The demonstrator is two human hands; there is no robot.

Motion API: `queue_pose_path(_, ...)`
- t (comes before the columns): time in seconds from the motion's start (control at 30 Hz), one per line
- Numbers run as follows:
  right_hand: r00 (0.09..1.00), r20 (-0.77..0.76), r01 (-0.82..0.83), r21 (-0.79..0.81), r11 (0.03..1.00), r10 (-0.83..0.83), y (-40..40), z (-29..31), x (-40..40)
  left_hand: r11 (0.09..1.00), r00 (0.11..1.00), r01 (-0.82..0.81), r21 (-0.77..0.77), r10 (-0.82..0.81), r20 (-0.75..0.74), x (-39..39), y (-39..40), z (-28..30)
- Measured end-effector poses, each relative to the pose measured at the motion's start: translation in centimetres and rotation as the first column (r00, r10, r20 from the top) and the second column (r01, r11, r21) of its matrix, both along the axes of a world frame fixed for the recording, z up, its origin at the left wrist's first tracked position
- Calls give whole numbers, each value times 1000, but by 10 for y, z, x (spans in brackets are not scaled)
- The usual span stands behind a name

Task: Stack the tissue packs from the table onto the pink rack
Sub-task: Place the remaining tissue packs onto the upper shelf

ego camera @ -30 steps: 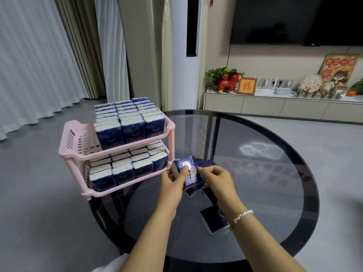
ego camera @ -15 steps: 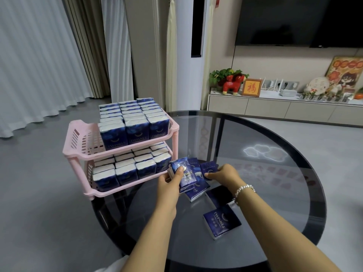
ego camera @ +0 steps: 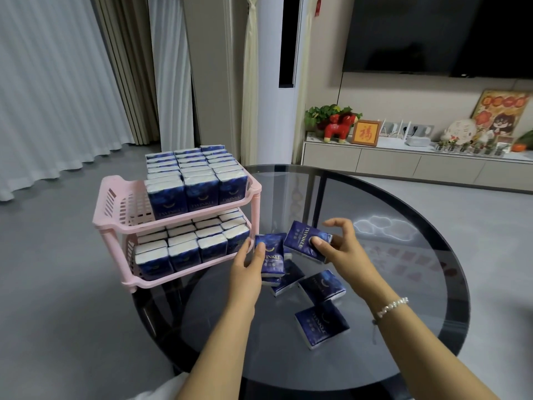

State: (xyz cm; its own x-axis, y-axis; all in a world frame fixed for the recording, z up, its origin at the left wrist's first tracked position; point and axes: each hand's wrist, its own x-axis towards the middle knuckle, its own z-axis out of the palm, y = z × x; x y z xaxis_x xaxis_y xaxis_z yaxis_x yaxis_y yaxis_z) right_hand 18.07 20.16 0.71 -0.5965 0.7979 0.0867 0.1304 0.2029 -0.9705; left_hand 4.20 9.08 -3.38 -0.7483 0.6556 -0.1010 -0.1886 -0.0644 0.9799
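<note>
Both hands are working at the near-left part of the round glass table [ego camera: 432, 255], right beside the pink rack [ego camera: 115, 209]. The left hand [ego camera: 245, 272] is gripping an upright tissue pack [ego camera: 272, 259], thumb curled across its face, fingers behind it, and the pack is sitting just beside the rack's lower tier. The right hand [ego camera: 343, 249] is pinching a second pack [ego camera: 302, 239] with the thumb pressing its near face; the index finger is arching loosely above it. That pack is tilting, apart from the one in the left hand.

Three loose packs [ego camera: 321, 285] are lying flat on the glass under and near the right forearm, the nearest one [ego camera: 321, 326] lying inward of the table's front edge. The rack is standing at the table's left edge, partly overhanging it. Both tiers are carrying packs in rows; the top tier is showing bare pink slats on its left side, next to the front row.
</note>
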Motion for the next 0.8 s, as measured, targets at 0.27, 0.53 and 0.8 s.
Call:
queue_pose_path(0.27,958,258,-199,275,941,127,-2,17,-8,974,982,167,-152,-178,-59,6,0,3)
queue_pose_path(0.53,983,180,-46,424,904,-34,-14,5,-42,975,980,196,-107,-197,9,5,8,-3)
queue_pose_path(0.8,997,56,28,353,935,-51,-14,-9,-57,949,946,313,28,-314,82,5,4,4)
